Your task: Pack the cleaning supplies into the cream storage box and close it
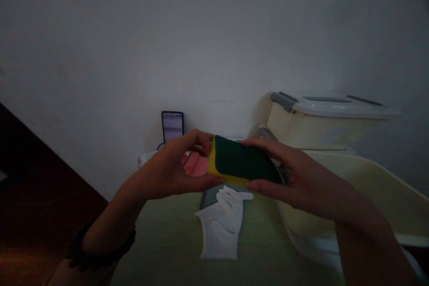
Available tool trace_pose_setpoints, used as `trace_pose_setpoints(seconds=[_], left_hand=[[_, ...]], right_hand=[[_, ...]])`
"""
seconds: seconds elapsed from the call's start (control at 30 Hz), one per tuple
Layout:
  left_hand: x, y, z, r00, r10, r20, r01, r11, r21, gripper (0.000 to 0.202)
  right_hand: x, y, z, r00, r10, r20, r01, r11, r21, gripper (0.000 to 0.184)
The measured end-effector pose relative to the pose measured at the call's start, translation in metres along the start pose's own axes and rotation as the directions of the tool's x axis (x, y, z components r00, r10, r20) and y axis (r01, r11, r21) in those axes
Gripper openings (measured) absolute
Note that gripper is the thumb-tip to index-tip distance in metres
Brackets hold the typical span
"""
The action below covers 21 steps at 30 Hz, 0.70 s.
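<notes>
A yellow scouring sponge (246,158) with a dark green scrubbing side is held up in front of me, the green face turned toward me. My left hand (177,165) grips its left end between thumb and fingers. On the other end, my right hand (288,170) closes with the thumb along the lower edge and fingers on top. Below the sponge lies a white glove (223,225), partly over a grey-green patterned item (209,197). Behind my left fingers shows a pinkish-red cloth-like thing (196,164), mostly hidden.
A phone (173,126) with a lit screen leans against the white wall (214,44). At right stand a lidded cream storage box (301,127) and an open cream bin (378,178). Everything rests on a pale green tabletop (161,237); dark reddish floor (43,214) shows at left.
</notes>
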<state>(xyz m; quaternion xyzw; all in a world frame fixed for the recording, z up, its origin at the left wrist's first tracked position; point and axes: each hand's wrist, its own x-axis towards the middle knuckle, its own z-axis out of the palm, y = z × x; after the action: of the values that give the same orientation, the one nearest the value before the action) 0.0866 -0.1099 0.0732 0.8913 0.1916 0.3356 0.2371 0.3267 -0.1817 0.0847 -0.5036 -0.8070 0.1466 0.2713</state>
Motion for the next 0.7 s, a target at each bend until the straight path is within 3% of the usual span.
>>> trace_pose_setpoints(seconds=[0.37,0.5,0.7], left_hand=[[0.001,-0.002,0.0,1.0,0.019,0.0,-0.019,0.998,0.052,0.02],[0.002,-0.002,0.007,1.0,-0.019,0.017,0.018,0.999,0.04,0.014],[0.006,-0.003,0.026,0.999,-0.035,0.018,0.034,0.998,0.05,0.011]], right_hand=[[-0.002,-0.007,-0.004,0.992,-0.073,-0.102,0.066,0.995,-0.073,0.049],[-0.014,-0.004,-0.022,0.991,-0.054,-0.12,0.039,0.992,-0.122,0.054],[-0.035,0.017,-0.061,0.998,0.059,-0.022,-0.062,0.973,-0.221,0.054]])
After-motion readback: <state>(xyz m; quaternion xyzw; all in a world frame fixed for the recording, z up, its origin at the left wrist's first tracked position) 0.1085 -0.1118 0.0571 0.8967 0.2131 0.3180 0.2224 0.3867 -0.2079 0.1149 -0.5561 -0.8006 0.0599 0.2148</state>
